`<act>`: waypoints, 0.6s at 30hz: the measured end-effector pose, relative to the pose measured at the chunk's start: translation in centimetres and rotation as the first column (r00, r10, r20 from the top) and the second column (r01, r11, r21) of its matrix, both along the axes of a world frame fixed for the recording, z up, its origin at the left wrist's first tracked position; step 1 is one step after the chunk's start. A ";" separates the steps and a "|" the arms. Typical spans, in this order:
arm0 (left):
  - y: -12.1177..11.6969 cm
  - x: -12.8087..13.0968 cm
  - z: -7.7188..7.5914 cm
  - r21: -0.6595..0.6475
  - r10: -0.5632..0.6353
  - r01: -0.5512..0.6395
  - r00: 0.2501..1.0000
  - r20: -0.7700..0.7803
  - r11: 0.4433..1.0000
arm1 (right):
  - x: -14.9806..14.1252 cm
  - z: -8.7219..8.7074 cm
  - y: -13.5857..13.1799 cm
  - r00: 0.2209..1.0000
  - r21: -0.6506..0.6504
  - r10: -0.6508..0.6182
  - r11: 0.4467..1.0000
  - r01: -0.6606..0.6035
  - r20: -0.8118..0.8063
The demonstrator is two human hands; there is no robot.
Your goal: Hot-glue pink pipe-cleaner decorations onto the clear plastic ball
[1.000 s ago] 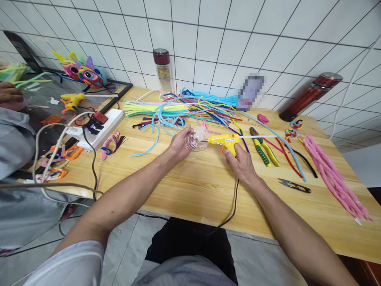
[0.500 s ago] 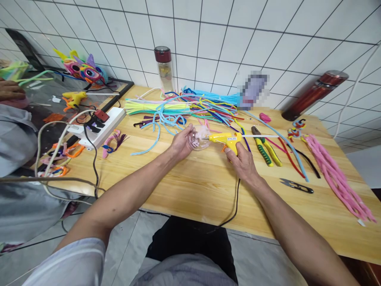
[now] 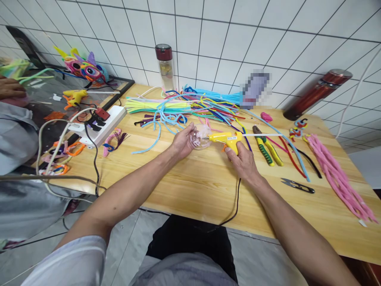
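Observation:
My left hand (image 3: pixel 183 142) is closed round the edge of a clear, rounded plastic piece (image 3: pixel 203 131) with something pale pinkish inside, too small to make out. In my right hand (image 3: pixel 242 159) is a yellow hot glue gun (image 3: pixel 229 139), fingers wrapped round its handle. Its nozzle points left and reaches the clear piece; whether it touches cannot be told. A white glue stick (image 3: pixel 262 135) sticks out of the gun's back. From its handle a black cord (image 3: pixel 238 198) runs down over the table's front edge.
Bundled pipe cleaners (image 3: pixel 160 106) lie behind my hands. To the right are pliers (image 3: pixel 268 149), thread snips (image 3: pixel 297 185), pink pipe cleaners (image 3: pixel 336 174) and a red thermos (image 3: pixel 320 93). A power strip (image 3: pixel 104 125) and another person's hand (image 3: pixel 12 88) are on the left.
Both hands keep nearly the same hold and position, with the nozzle still at the clear piece. The whole view has shifted very slightly.

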State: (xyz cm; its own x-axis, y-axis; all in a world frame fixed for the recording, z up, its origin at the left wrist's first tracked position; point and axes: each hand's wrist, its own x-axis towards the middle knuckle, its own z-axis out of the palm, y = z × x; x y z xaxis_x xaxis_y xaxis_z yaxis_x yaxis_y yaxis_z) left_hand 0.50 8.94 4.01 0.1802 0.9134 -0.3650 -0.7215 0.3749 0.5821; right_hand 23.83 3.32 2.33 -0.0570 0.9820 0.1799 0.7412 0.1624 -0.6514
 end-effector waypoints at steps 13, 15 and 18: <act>0.0 0.1 -0.1 -0.007 0.003 -0.003 1.000 -0.016 1.000 | 0.0 0.1 0.0 1.000 -0.019 -0.006 1.000 0.007 0.007; 0.0 0.1 -0.2 -0.005 0.003 -0.004 1.000 -0.021 1.000 | 0.0 0.0 0.0 1.000 -0.021 -0.005 1.000 0.006 0.018; 0.1 0.0 -0.2 -0.001 -0.003 0.003 1.000 -0.020 1.000 | 0.1 -0.1 0.0 1.000 -0.012 -0.005 1.000 0.006 0.018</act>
State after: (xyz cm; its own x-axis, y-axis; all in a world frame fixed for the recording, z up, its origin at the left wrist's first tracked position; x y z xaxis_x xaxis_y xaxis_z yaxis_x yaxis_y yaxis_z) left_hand 0.53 8.99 3.79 0.1755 0.9127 -0.3691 -0.7090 0.3773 0.5958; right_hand 23.90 3.34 2.21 -0.0548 0.9844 0.1672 0.7536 0.1506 -0.6399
